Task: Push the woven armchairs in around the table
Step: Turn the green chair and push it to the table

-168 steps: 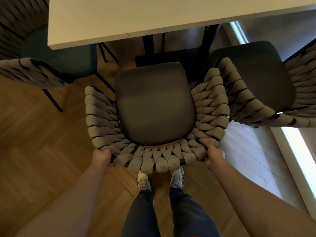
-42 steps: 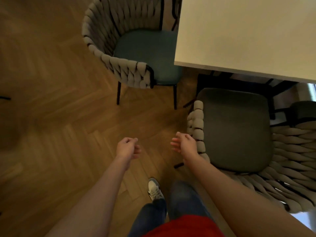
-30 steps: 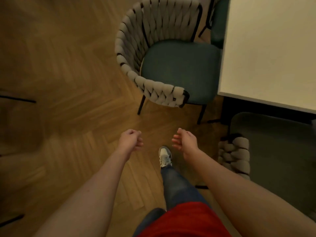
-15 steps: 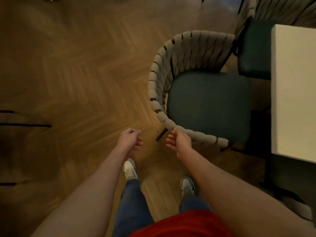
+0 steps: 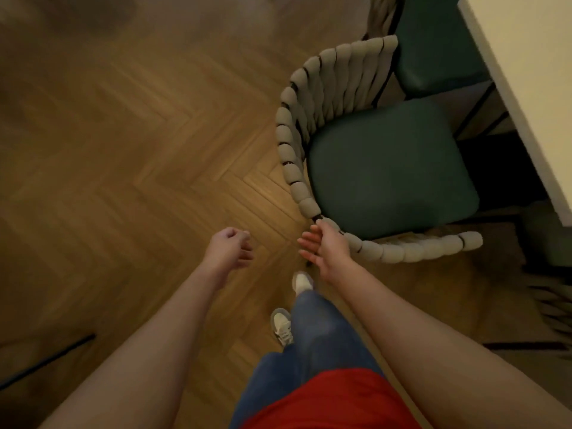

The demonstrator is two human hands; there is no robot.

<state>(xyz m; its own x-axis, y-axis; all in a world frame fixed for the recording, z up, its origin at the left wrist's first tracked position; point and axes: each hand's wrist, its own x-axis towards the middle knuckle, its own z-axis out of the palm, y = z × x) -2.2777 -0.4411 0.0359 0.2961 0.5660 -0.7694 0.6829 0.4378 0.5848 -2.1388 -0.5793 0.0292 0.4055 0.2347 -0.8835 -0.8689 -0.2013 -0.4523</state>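
Neither hand gripped anything when I looked. My right hand was spread flat, fingers apart, with its back just at the woven rim of the nearest woven armchair, at the corner where the backrest curves into the arm nearest me; I could not tell whether skin touched the weave. My left hand hung curled in a loose fist, holding nothing, well clear of that armchair on the side away from the table, over the herringbone wood floor.

That armchair, with thick grey woven rope around a dark green seat cushion, stood with the front of its seat toward the white table, its front edge close to the tabletop but the seat not under it. Beyond this armchair, a second woven armchair with the same green cushion stood alongside the same table edge, its seat partly under the tabletop. On the near side of the first armchair, my blue jeans, a red top and two pale sneakers showed on the floor.
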